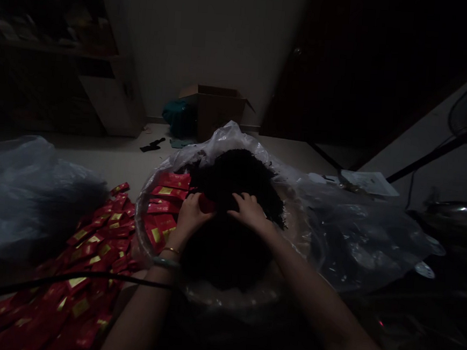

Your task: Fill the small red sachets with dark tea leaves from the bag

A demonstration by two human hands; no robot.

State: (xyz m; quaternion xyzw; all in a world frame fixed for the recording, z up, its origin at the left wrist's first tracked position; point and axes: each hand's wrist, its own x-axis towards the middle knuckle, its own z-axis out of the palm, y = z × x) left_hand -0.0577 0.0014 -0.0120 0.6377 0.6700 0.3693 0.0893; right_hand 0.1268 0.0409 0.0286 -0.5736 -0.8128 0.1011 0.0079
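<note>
A dark, loose heap that looks like dried tea leaves (237, 170) fills much of a round container lined with clear plastic (144, 241). Over the heap, my left hand (193, 215) has its fingers and thumb curled round a dark red packet (207, 203), which is only partly visible. Opposite it, my right hand (250, 213) hovers at the leaves with thumb and fingers apart; nothing shows between them. Red packets with gold labels (162, 207) lie inside the container's left side, beside my left hand. Dim light hides the near part of the heap.
Many red and gold packets (98, 250) are piled left of the container, by a large clear plastic bag (25, 196). A black cable (67, 276) crosses at left. Behind stands an open cardboard box (220, 112). Clear plastic bags (369, 245) lie at right.
</note>
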